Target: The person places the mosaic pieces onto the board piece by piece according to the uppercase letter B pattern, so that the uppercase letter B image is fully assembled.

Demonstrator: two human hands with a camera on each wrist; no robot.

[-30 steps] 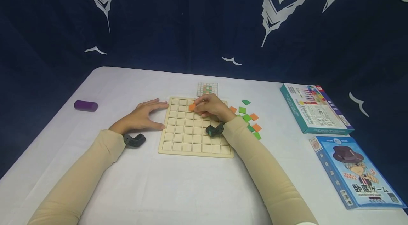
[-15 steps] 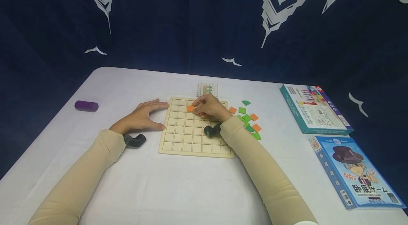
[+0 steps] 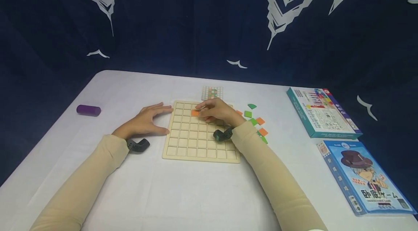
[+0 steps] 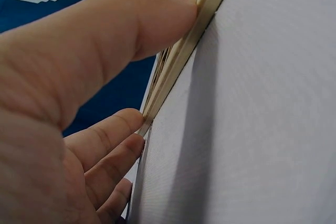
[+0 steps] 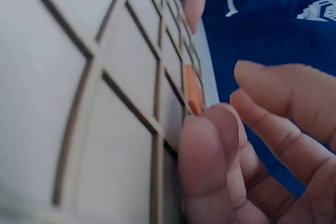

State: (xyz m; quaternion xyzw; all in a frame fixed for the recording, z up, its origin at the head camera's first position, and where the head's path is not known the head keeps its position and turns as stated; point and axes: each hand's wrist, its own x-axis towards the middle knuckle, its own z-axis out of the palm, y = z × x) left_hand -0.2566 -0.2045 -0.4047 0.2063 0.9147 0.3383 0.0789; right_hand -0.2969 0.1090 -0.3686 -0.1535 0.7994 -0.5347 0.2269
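My left hand (image 3: pixel 143 121) rests against the left edge of a wooden grid board (image 3: pixel 187 144), its thumb and fingers spread. In the left wrist view the thumb tip touches the board's rim (image 4: pixel 181 51). An orange square tile (image 3: pixel 195 112) lies in a cell near the board's far side. My right hand (image 3: pixel 218 110) hovers over the board just right of this tile, fingers loosely bent. The right wrist view shows the orange tile (image 5: pixel 193 88) flat in its cell, with the index finger raised off it; the thumb (image 5: pixel 202 156) partly hides the view near it.
Green and orange tiles (image 3: pixel 260 121) lie scattered right of the board, partly behind the right sleeve. A small pattern card (image 3: pixel 212 92) lies beyond the board. A purple cylinder (image 3: pixel 88 110) is at the left. Two game boxes, one teal (image 3: pixel 321 111) and one blue (image 3: pixel 362 176), stand at the right.
The orange tile has shifted slightly left and now lies flat in a cell. My right hand has let it go and drawn back a little to the right. The left hand has stayed put.
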